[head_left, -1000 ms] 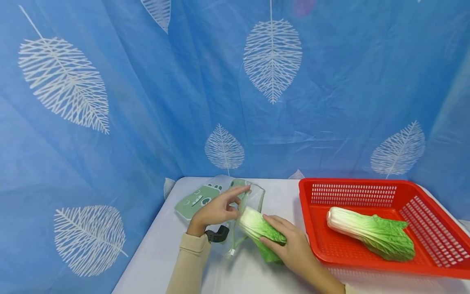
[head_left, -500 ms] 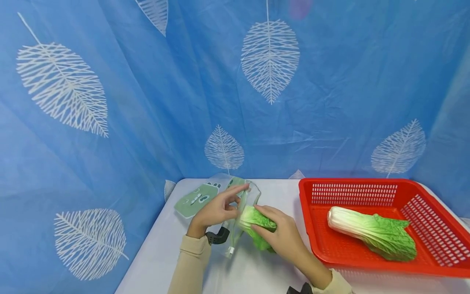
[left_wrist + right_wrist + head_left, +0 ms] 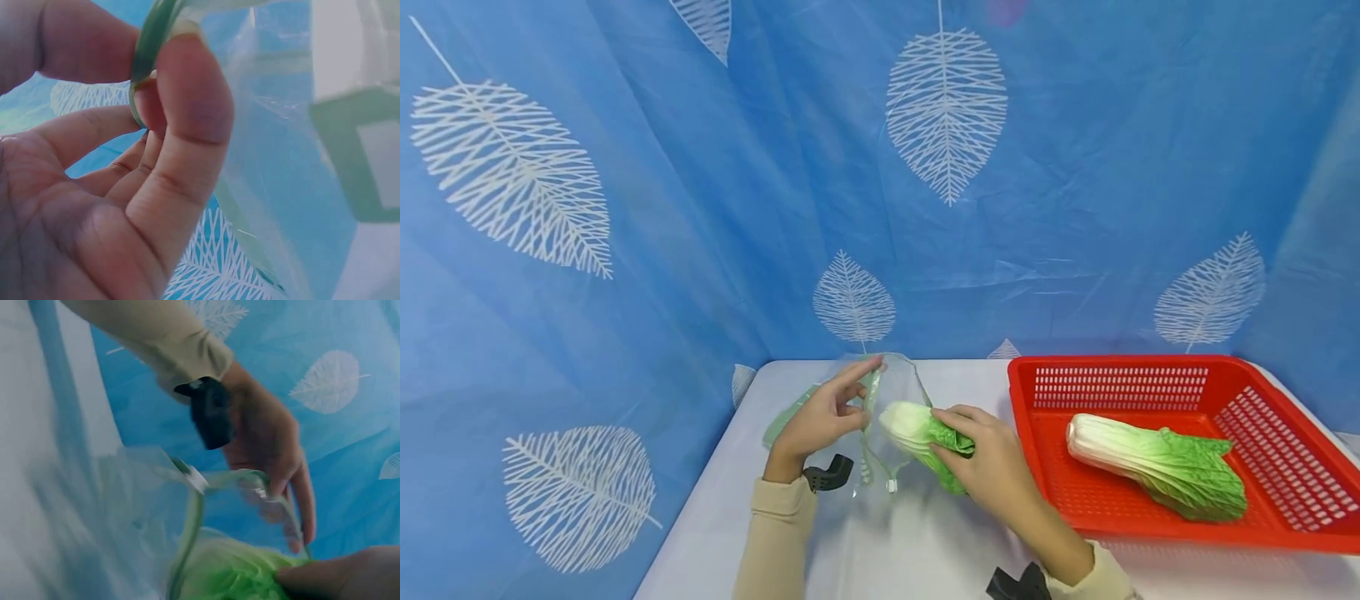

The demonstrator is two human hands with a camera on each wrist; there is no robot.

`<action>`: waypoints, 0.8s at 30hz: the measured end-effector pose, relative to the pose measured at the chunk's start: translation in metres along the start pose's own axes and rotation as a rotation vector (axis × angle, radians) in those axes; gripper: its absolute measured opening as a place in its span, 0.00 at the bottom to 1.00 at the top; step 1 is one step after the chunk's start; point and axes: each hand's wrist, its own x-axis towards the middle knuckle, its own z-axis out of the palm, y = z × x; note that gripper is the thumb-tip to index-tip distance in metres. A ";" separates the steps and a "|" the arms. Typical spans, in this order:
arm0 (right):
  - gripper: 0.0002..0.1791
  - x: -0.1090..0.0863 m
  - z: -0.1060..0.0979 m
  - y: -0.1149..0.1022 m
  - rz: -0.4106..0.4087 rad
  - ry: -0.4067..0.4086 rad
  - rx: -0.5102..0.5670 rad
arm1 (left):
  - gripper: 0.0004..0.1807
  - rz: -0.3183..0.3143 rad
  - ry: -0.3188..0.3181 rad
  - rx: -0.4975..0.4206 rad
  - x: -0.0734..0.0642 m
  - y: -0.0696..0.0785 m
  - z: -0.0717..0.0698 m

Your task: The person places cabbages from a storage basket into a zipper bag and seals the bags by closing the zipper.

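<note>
My left hand [image 3: 816, 422] pinches the rim of a clear zip bag [image 3: 275, 131] with green trim, thumb on one side and fingers on the other. The bag's mouth gapes toward the right, and its white slider [image 3: 891, 485] hangs at the lower corner. My right hand [image 3: 1000, 454] grips a Chinese cabbage [image 3: 906, 423] around its leafy part. The cabbage's white root end points left, right at the bag's mouth. In the right wrist view, the green leaves [image 3: 234, 575] show behind the bag's clear wall, with my right thumb [image 3: 337, 575] against them.
A red plastic basket [image 3: 1026, 450] stands on the right of the white table [image 3: 917, 558]. A second Chinese cabbage [image 3: 1157, 467] lies in it. A blue curtain [image 3: 1075, 208] with white leaf prints hangs behind the table and along its left side.
My left hand has raised and tipped the bag, so its mouth stands wider and its green print is less visible. The cabbage has shifted slightly up, with its root end at the opening.
</note>
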 end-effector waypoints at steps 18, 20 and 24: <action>0.26 0.019 -0.003 -0.002 -0.084 -0.085 0.209 | 0.40 0.055 -0.078 -0.116 0.003 0.012 0.009; 0.25 0.019 -0.003 -0.001 -0.058 -0.057 0.254 | 0.40 0.048 -0.072 -0.124 0.003 0.011 0.009; 0.24 0.021 -0.001 -0.001 0.009 -0.006 0.307 | 0.39 0.053 -0.058 -0.120 0.003 0.009 0.007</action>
